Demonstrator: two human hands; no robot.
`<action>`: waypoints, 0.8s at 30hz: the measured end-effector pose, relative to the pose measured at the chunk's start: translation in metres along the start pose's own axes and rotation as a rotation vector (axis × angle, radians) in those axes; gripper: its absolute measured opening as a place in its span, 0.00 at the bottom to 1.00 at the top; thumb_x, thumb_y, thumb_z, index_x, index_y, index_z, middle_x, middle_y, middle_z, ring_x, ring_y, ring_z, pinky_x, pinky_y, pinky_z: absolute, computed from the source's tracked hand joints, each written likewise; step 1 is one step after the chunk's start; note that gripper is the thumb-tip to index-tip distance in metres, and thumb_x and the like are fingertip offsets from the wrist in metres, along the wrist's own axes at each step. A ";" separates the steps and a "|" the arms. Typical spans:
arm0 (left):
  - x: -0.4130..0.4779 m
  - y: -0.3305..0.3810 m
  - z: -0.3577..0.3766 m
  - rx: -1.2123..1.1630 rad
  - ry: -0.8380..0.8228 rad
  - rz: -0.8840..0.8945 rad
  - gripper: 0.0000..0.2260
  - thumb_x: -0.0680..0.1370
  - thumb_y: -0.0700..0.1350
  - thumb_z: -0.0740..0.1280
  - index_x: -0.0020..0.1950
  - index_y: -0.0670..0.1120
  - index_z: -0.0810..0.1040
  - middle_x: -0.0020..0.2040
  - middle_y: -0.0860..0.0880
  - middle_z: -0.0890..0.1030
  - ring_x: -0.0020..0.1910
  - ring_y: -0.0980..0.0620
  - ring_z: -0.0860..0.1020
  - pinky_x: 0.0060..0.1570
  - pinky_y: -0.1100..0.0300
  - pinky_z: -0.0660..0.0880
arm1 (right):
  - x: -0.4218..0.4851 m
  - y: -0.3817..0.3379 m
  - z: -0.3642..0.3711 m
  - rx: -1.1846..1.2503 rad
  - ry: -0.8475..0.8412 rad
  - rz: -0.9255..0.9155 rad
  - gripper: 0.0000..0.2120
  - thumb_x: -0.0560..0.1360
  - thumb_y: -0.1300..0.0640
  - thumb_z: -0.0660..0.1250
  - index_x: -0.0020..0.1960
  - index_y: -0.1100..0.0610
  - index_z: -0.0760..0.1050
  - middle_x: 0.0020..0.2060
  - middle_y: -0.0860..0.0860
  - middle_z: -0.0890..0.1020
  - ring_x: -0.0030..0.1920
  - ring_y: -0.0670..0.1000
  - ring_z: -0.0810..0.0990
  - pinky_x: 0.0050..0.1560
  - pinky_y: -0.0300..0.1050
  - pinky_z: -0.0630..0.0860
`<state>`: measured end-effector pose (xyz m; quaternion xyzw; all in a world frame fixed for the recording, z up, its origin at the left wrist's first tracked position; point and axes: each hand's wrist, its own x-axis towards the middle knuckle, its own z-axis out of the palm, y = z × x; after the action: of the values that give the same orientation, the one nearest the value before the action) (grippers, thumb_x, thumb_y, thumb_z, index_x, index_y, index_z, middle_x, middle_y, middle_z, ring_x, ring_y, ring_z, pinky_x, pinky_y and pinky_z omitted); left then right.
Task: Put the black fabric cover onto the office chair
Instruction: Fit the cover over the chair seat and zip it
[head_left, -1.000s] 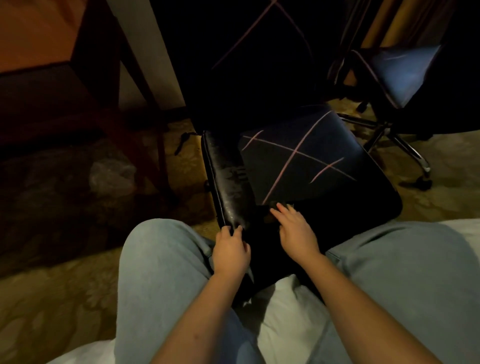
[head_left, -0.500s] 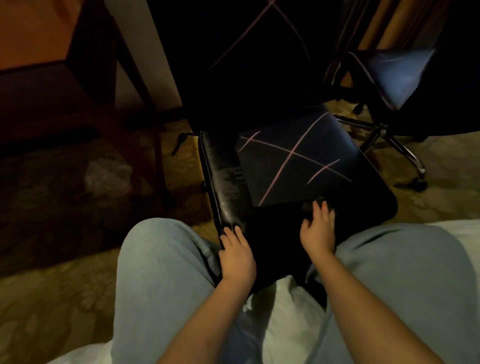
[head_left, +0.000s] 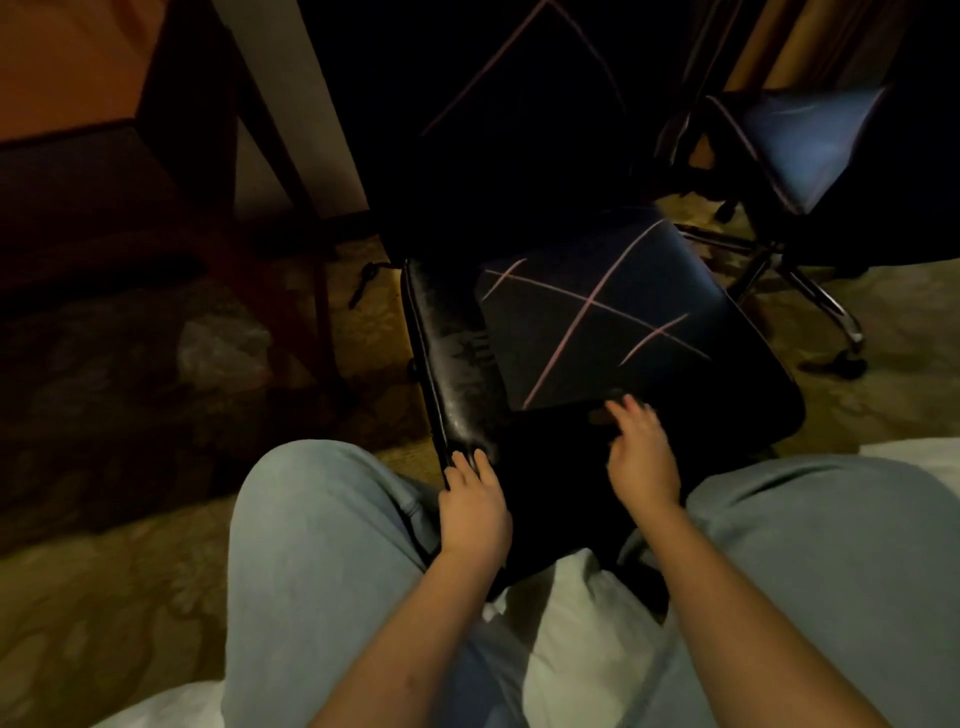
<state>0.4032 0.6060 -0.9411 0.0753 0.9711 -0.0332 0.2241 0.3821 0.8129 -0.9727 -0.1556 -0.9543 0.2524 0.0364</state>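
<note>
The office chair (head_left: 457, 353) stands right in front of my knees, with a strip of bare shiny black leather showing along the seat's left side. The black fabric cover (head_left: 597, 312), marked with thin pink crossing lines, lies over the rest of the seat and hangs down its front edge. The backrest (head_left: 519, 130) is dark and shows the same pink lines. My left hand (head_left: 475, 514) rests on the seat's front left corner, fingers lying over the leather edge. My right hand (head_left: 641, 457) presses on the cover near its front edge, fingers spread and blurred.
A second chair (head_left: 795, 140) with a chrome wheeled base (head_left: 810, 291) stands at the back right. A dark wooden table leg (head_left: 311, 260) and a crumpled plastic bag (head_left: 223, 348) are on the carpet at left. White bedding (head_left: 582, 649) lies between my legs.
My right hand slid along the cover's front edge, first to the right, then slightly back and further onto the seat. My left hand loosened its grip and stayed at the front left corner.
</note>
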 end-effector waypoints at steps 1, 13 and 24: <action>0.000 0.001 0.000 0.004 -0.005 -0.003 0.33 0.82 0.49 0.56 0.78 0.37 0.41 0.77 0.33 0.50 0.74 0.36 0.57 0.63 0.51 0.69 | 0.001 0.008 -0.005 0.016 0.028 0.065 0.25 0.73 0.70 0.60 0.69 0.58 0.71 0.72 0.57 0.68 0.73 0.61 0.63 0.72 0.55 0.62; 0.000 0.003 -0.003 0.000 -0.023 -0.014 0.36 0.81 0.50 0.59 0.78 0.35 0.41 0.77 0.31 0.49 0.74 0.34 0.55 0.64 0.49 0.69 | -0.008 -0.017 -0.006 0.018 -0.030 0.282 0.33 0.74 0.71 0.55 0.76 0.54 0.59 0.77 0.53 0.55 0.77 0.56 0.51 0.74 0.48 0.55; -0.003 -0.021 -0.010 -0.223 0.010 0.041 0.30 0.82 0.51 0.57 0.80 0.43 0.49 0.78 0.39 0.53 0.73 0.39 0.60 0.70 0.52 0.62 | -0.052 -0.046 0.006 -0.154 -0.139 -0.035 0.25 0.75 0.64 0.62 0.71 0.52 0.67 0.67 0.50 0.69 0.64 0.54 0.67 0.61 0.46 0.71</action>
<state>0.3982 0.5860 -0.9305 0.0701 0.9681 0.0800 0.2270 0.4177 0.7556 -0.9551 -0.1231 -0.9737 0.1879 -0.0378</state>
